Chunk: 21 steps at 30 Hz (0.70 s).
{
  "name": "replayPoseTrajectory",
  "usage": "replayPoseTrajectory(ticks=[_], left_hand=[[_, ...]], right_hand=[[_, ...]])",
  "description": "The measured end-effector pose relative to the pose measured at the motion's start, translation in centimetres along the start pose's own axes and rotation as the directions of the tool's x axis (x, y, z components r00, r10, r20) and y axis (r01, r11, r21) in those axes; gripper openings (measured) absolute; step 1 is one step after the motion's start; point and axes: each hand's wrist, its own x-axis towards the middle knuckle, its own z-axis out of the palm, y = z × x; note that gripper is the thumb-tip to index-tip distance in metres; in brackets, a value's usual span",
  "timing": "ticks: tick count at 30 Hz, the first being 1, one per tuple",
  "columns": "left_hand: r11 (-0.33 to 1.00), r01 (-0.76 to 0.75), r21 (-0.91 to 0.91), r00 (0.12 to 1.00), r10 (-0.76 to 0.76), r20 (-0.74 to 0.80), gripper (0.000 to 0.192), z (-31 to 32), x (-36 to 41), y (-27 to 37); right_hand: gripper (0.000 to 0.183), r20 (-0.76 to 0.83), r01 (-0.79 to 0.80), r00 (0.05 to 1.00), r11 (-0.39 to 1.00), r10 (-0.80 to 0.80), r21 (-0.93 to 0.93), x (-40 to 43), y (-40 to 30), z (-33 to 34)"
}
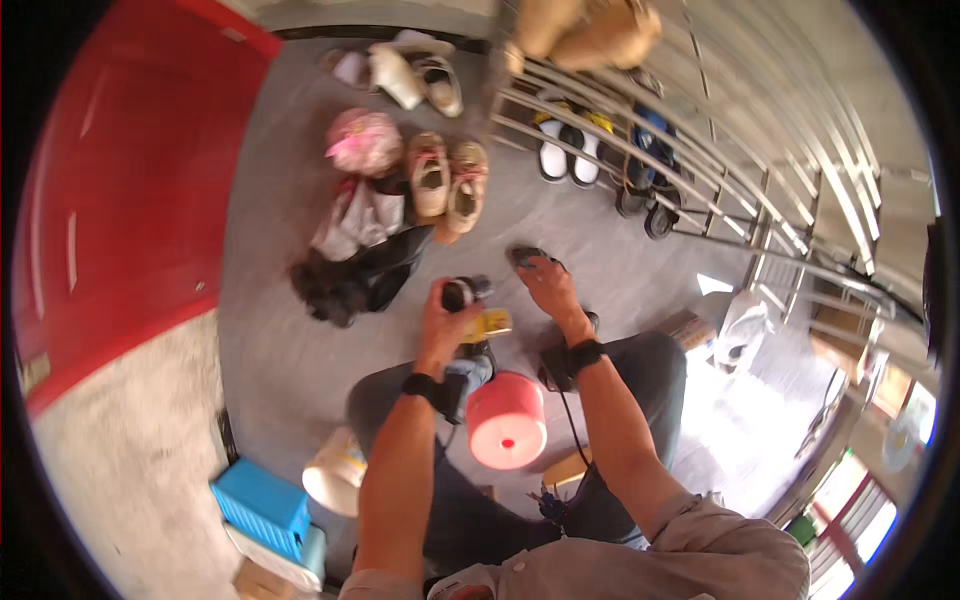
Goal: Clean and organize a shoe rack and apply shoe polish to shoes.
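Note:
My left hand (448, 319) grips a small dark round container (456, 295), perhaps a polish jar, with its side turned up. A yellow box (491, 322) lies just right of that hand, near my foot. My right hand (547, 283) reaches over a dark shoe or brush (527, 255) on the floor; its fingers touch the dark thing, but blur hides whether they grip it. A pink cylindrical roll or tub (507, 420) stands between my knees. Both wrists wear black bands.
Beige shoes (430, 176), a pink hat-like item (365, 142) and black boots (375, 277) lie ahead to the left. A metal rack (697, 172) with slippers (553, 154) stands right. A red door (142, 172), a blue basket (262, 502) and a white bucket (335, 472) are left.

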Motion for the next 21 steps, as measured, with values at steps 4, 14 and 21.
replayPoseTrajectory(ticks=[4, 14, 21], left_hand=[[0.926, -0.047, -0.374, 0.982, -0.026, -0.187, 0.062, -1.4, -15.1, 7.2], [0.567, -0.395, -0.723, 0.801, -0.171, -0.573, 0.058, -11.9, -40.2, 8.7], [0.548, -0.520, -0.656, 0.598, -0.315, -0.737, 0.063, -21.3, -55.3, -1.5]], right_hand=[[0.051, 0.432, -0.341, 0.886, 0.870, 0.170, 0.357, -9.5, -16.7, -8.1], [0.052, 0.819, -0.381, 0.545, 0.818, -0.178, 0.431, -28.1, -38.4, -5.1], [0.042, 0.935, -0.142, 0.222, 0.940, -0.277, 0.312, -44.1, -47.6, 7.6]])
